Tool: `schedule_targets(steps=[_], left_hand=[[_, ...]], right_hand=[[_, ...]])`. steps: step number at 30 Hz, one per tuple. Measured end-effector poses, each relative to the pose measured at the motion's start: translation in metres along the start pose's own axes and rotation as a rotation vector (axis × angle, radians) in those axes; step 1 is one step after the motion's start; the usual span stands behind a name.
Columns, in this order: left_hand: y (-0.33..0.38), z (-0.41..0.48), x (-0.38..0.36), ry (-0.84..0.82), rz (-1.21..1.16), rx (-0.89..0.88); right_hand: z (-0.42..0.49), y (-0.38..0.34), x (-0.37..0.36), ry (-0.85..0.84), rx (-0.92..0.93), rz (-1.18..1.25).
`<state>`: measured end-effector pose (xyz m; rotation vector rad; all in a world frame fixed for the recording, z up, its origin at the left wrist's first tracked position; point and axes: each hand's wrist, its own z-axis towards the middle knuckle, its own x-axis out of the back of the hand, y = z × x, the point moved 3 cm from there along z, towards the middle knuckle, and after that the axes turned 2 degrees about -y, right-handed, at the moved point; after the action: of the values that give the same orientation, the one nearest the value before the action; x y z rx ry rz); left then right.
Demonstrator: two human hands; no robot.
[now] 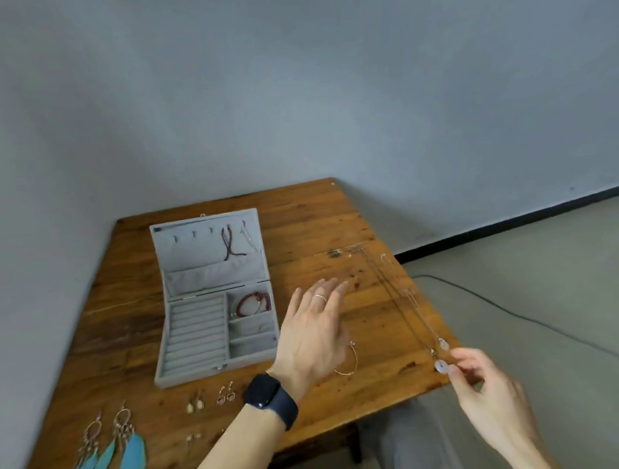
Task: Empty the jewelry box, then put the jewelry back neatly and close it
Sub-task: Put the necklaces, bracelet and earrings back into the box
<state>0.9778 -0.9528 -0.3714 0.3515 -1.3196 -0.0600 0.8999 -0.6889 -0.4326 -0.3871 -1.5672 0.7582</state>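
1 red bracelet (254, 303) in open jewelry box (186, 378), far-right compartment.

I count one gray jewelry box (196, 255). Inside it I see one red bead bracelet (253, 302) and one dark cord necklace (230, 246). On the near left are two blue feather earrings (133, 458). Just in front of the box are two pairs of small earrings (194, 406). On the right are one gold bangle (351, 364) and two pale round pendants (444, 344).

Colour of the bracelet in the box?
Red beads. The bracelet shows best in the head view.
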Motion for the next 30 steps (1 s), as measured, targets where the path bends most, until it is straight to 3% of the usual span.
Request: schedule_targets(steps=[5,13,21,25,26,30], left_hand=[[0.064,-0.048,-0.069,-0.102,0.013,-0.107],[0.062,-0.071,-0.115,-0.149,0.209,-0.089],[0.064,-0.070,-0.112,-0.193,0.163,-0.062],[0.090,-0.083,-0.088,0.034,-0.104,0.061],[0.097,-0.087,-0.084,0.012,-0.228,0.144],[0.119,-0.089,-0.091,-0.407,-0.973,0.582]], right_hand=[[-0.009,0.025,-0.003,0.044,-0.012,-0.076],[-0.001,0.006,-0.017,0.060,0.016,-0.193],[0.011,0.005,-0.019,-0.107,0.012,-0.029],[-0.002,0.009,-0.007,-0.242,-0.079,0.358],[-0.010,0.009,-0.003,-0.262,-0.109,0.444],[-0.051,0.018,0.010,-0.330,-0.199,0.592]])
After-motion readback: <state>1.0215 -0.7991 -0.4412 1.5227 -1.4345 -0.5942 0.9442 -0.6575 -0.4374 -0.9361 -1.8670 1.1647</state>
